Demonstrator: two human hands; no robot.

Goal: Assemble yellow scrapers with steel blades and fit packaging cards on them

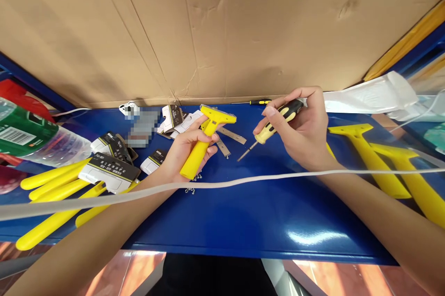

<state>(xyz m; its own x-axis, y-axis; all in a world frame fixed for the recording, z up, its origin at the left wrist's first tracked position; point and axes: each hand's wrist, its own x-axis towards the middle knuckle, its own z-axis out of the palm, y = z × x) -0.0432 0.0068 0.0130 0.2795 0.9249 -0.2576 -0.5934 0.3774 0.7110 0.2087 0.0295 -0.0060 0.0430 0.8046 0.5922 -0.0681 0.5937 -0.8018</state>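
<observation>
My left hand (187,152) is closed around a yellow plastic scraper handle (198,152), its wide head pointing up and away from me. In my right hand (306,133) is a screwdriver (278,122) with a cream and black grip, its shaft angled down to the left. The screwdriver's tip is apart from the scraper handle, over the blue surface. Flat metal strips (231,135) lie just behind and right of my left hand. Several small screws (190,190) are scattered below it.
Several yellow handles (52,228) and printed cards (107,170) lie at left, near a green-labelled bottle (38,136). More yellow scraper handles (389,166) lie at right. A second screwdriver (260,102) rests by the cardboard wall (243,31). A white cord (243,181) crosses the view before my forearms.
</observation>
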